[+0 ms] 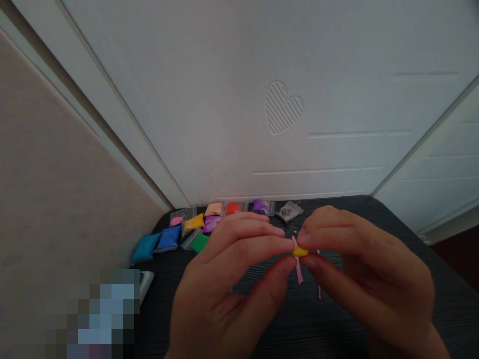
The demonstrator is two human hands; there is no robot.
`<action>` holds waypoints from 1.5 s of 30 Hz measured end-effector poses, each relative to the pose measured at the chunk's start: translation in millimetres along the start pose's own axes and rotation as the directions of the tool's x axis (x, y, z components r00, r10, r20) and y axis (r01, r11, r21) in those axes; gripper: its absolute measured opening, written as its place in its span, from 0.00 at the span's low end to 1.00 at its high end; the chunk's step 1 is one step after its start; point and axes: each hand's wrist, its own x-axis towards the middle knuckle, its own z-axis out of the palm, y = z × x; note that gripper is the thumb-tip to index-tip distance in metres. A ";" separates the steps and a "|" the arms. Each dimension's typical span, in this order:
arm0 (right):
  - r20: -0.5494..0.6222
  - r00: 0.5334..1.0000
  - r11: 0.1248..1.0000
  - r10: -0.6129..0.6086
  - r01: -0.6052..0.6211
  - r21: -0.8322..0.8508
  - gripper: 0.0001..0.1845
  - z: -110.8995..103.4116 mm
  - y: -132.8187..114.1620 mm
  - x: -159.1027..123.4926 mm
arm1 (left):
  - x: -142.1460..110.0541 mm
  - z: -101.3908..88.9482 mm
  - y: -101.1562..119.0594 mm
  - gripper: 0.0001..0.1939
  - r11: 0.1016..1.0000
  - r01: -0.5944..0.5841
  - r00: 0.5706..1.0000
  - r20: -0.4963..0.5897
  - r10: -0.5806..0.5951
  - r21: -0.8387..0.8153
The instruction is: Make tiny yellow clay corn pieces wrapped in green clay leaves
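A small lump of yellow modelling clay [300,252] is pinched between the fingertips of both hands, above the dark tabletop. My left hand [232,284] grips its left side between thumb and index finger, the other fingers curved behind. On the right side, the thumb and fingers of my right hand [370,269] close on the same lump. A thin pink strip [299,274] runs behind the lump; whether it touches the clay or lies on the table I cannot tell. Another pink strip [319,286] lies on the table under my right hand, partly hidden by it.
Several clay packets stand along the table's back left, among them blue [169,238], teal [145,247], green [199,243], purple [261,206] and grey [289,212]. A white panel with embossed hearts [284,107] rises behind. A blurred-out device [112,309] is at lower left.
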 end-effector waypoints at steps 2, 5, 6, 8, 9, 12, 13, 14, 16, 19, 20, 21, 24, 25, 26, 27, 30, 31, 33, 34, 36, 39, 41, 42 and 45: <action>0.004 1.000 1.000 -0.002 0.002 0.005 0.17 0.0 -0.1 -0.3 | -0.1 0.8 0.3 0.13 0.997 0.063 0.998 0.015 -0.062 -0.033; 0.020 1.000 1.000 -0.003 0.003 -0.005 0.18 -0.6 -0.2 -0.3 | -1.8 4.5 -0.4 0.10 0.975 0.169 0.986 0.028 -0.167 -0.146; 0.024 1.000 1.000 -0.005 0.005 -0.010 0.18 -0.9 -0.1 -0.1 | -2.4 6.0 -1.2 0.09 0.961 0.193 0.981 0.027 -0.192 -0.198; 0.038 0.999 1.000 -0.003 0.003 -0.015 0.18 -1.5 0.2 0.4 | -3.2 8.6 -3.4 0.08 0.927 0.226 0.974 0.041 -0.224 -0.301; 0.047 0.999 1.000 -0.004 0.005 -0.016 0.18 -1.9 0.3 0.7 | -3.2 9.4 -4.7 0.07 0.909 0.240 0.970 0.062 -0.233 -0.342; 0.071 0.997 1.000 -0.013 0.014 -0.019 0.18 -2.6 0.5 1.7 | -1.7 9.8 -8.1 0.07 0.864 0.286 0.958 0.146 -0.247 -0.415; 0.079 0.997 1.000 -0.015 0.017 -0.021 0.18 -2.6 0.5 1.8 | -1.0 9.7 -8.8 0.07 0.850 0.299 0.954 0.166 -0.251 -0.433; 0.086 0.996 1.000 -0.016 0.018 -0.023 0.18 -2.4 0.5 1.9 | -0.4 9.7 -9.3 0.07 0.837 0.306 0.951 0.174 -0.254 -0.453; 0.084 0.996 1.000 -0.006 0.008 -0.025 0.18 -1.4 0.4 1.6 | 0.6 10.1 -9.9 0.07 0.808 0.325 0.946 0.183 -0.269 -0.492; 0.019 1.000 1.000 0.012 -0.012 -0.023 0.21 0.8 0.4 0.8 | 1.4 11.8 -11.1 0.06 0.761 0.360 0.933 0.192 -0.304 -0.540; -0.007 1.000 0.999 0.017 -0.018 -0.027 0.21 1.4 0.5 0.6 | 1.6 12.4 -11.8 0.06 0.742 0.371 0.928 0.197 -0.316 -0.559; -0.029 0.999 0.999 0.022 -0.023 -0.034 0.20 1.9 0.6 0.5 | 1.6 13.0 -12.6 0.05 0.718 0.385 0.922 0.207 -0.327 -0.581; -0.058 0.998 0.998 0.027 -0.030 -0.051 0.19 2.1 1.1 0.8 | 1.4 14.7 -14.7 0.04 0.620 0.446 0.892 0.266 -0.366 -0.645; -0.054 0.998 0.998 0.024 -0.027 -0.050 0.18 1.8 1.2 1.0 | 1.2 15.4 -15.2 0.05 0.584 0.477 0.876 0.297 -0.381 -0.657; -0.045 0.999 0.999 0.022 -0.024 -0.048 0.18 1.5 1.2 1.2 | 0.9 16.1 -15.4 0.05 0.550 0.505 0.859 0.328 -0.392 -0.665; -0.035 0.999 0.999 0.022 -0.024 -0.044 0.18 1.2 1.2 1.3 | 0.6 16.9 -15.5 0.05 0.521 0.527 0.846 0.353 -0.400 -0.671; -0.014 0.999 0.999 0.037 -0.037 -0.023 0.17 0.5 0.7 1.6 | -0.4 18.9 -15.4 0.05 0.468 0.561 0.823 0.399 -0.404 -0.682; -0.008 0.999 0.999 0.044 -0.044 -0.015 0.17 0.3 0.5 1.7 | -0.6 19.4 -15.3 0.05 0.464 0.567 0.819 0.405 -0.407 -0.680; 0.005 0.999 0.999 0.046 -0.046 0.000 0.17 -0.1 0.3 1.8 | -0.5 20.1 -15.2 0.06 0.475 0.577 0.813 0.411 -0.414 -0.664; 0.013 0.999 0.999 0.045 -0.045 0.007 0.16 -0.3 0.3 1.9 | -0.3 20.3 -15.1 0.06 0.489 0.577 0.814 0.411 -0.411 -0.654; 0.020 0.999 0.999 0.047 -0.047 0.025 0.15 -0.7 0.5 1.9 | 0.4 20.9 -14.5 0.06 0.533 0.546 0.837 0.385 -0.390 -0.647; 0.012 0.998 0.997 0.062 -0.062 0.050 0.13 -1.0 0.8 1.9 | 0.2 22.5 -11.1 0.05 0.628 0.456 0.889 0.290 -0.355 -0.631; -0.020 0.997 0.996 0.073 -0.072 0.055 0.12 -0.6 0.8 1.6 | -1.1 23.2 -6.8 0.06 0.712 0.392 0.917 0.188 -0.351 -0.582; -0.042 0.996 0.996 0.079 -0.076 0.054 0.12 -0.1 0.7 1.5 | -2.0 23.2 -4.2 0.06 0.756 0.363 0.927 0.129 -0.352 -0.545; -0.098 0.991 0.994 0.094 -0.089 0.058 0.10 1.6 0.2 0.9 | -4.3 21.1 2.9 0.08 0.868 0.283 0.949 -0.014 -0.316 -0.409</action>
